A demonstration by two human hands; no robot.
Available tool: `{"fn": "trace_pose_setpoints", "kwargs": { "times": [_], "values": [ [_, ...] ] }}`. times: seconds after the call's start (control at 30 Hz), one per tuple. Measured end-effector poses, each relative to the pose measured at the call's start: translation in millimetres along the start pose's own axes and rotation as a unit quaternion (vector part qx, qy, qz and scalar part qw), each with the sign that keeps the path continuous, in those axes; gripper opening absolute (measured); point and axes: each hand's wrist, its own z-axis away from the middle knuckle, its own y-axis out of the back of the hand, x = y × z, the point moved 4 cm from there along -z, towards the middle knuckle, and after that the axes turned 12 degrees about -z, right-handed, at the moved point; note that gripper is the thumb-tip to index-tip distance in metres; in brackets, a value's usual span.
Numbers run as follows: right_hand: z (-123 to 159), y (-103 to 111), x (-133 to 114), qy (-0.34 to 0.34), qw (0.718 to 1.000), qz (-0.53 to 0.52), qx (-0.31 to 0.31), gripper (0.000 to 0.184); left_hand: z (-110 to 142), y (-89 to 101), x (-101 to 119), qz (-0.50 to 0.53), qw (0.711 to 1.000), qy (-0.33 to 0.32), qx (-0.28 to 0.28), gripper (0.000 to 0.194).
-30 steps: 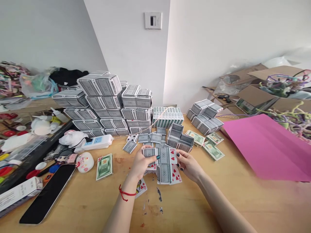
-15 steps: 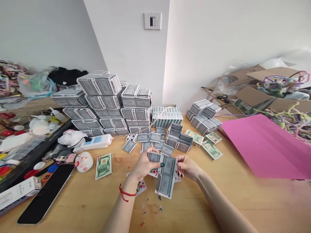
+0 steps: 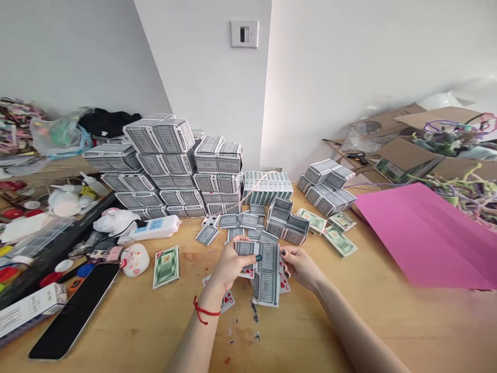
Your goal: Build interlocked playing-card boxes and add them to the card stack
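Just above the table, a piece made of joined playing cards [image 3: 267,277] shows grey patterned backs, with a few red card faces under it. My left hand [image 3: 231,263] grips its left part, the thumb lying on top. At its right edge my right hand [image 3: 298,265] is closed, thumb and fingers pinching the card edge. A heart card [image 3: 227,300] lies on the table under my left wrist. Loose cards [image 3: 235,221] are spread beyond my hands. Beside them stands an open, stepped piece folded from cards [image 3: 287,221].
Stacked card blocks [image 3: 159,137] rise at the back left, with a smaller stack [image 3: 326,186] at the back right. Green card packs [image 3: 267,187] stand between. A pink sheet [image 3: 427,238] covers the right side. On the left are a power strip [image 3: 155,229] and a black tablet [image 3: 73,311].
The joined cards have turned slightly more upright, their lower end swinging right and up. Both hands keep hold, nearly in place.
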Motion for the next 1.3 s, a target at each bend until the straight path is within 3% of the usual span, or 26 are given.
{"fn": "trace_pose_setpoints", "kwargs": {
  "times": [0.17,0.37,0.6,0.83,1.0,1.07,1.17,1.3],
  "values": [
    [1.1,-2.3,2.3,-0.031,0.999,-0.015,-0.024,0.038,0.2,4.5,3.5,0.023,0.999,0.01,0.02,0.043],
    [0.9,-1.3,2.1,-0.004,1.0,-0.004,0.013,0.035,0.7,1.7,2.6,0.003,0.999,-0.017,0.041,0.039],
    [2.5,-1.9,-3.1,0.071,0.987,0.122,0.07,0.038,1.2,-1.9,4.2,-0.049,0.998,-0.027,0.041,0.034],
    [3.3,-0.5,-7.0,0.071,0.985,0.128,0.089,0.041,2.7,-9.1,0.2,-0.038,0.999,-0.014,0.022,0.036],
    [7.6,-7.0,-11.9,0.185,0.952,0.219,0.108,0.039,2.3,-8.7,1.6,-0.034,0.998,-0.019,0.041,0.035],
    [7.3,-10.4,-9.3,0.21,0.944,0.234,0.099,0.034,2.0,-5.4,4.4,-0.056,0.996,-0.038,0.064,0.031],
    [3.8,-14.2,-3.2,0.193,0.95,0.237,0.058,0.033,1.9,-0.4,7.8,-0.083,0.991,-0.045,0.097,0.028],
    [2.7,-15.1,-2.7,0.178,0.954,0.239,0.025,0.034,1.3,1.1,8.7,-0.062,0.993,-0.026,0.095,0.03]
  ]
}}
